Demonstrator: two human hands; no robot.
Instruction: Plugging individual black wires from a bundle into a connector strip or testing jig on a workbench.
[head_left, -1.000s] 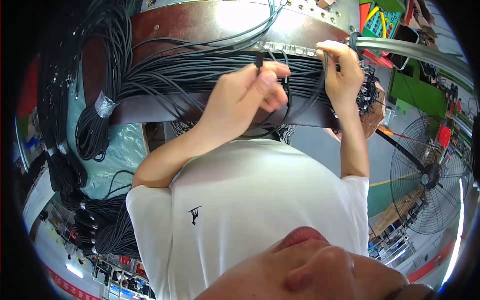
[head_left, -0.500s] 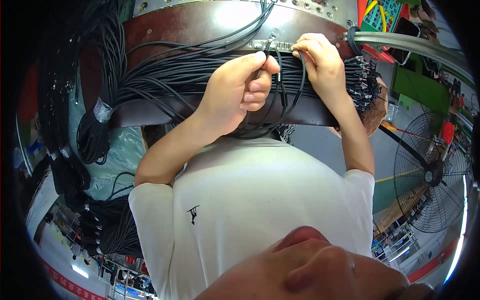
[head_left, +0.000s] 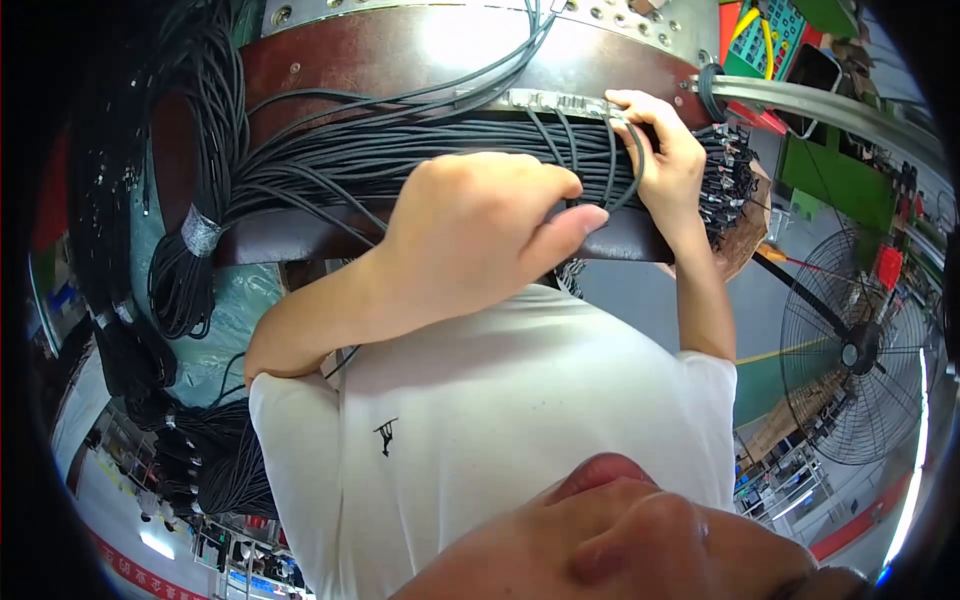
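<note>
My right hand is closed in a pinch on the end of a black cable, at the right end of a narrow metal slotted holder. The cable loops down from these fingertips. Several more black cables hang from the holder toward my left hand, which is lower and nearer my body. Its back faces up, and its fingers are curled, with the thumb pointing right. Cables pass at its thumb and forefinger; the palm side is hidden. Behind it lies a thick bundle of black cables across the dark red-brown bench edge.
Tied cable coils hang at the left. The bundle's stripped, connector-like ends lie at the right, beside a curved metal rail. Yellow-handled pliers lie at the far right. A black floor fan stands right of me.
My left hand has come down from the holder, turned back up, and let go of the upright cable end. My right hand has shifted slightly right and down, still pinching a cable.
</note>
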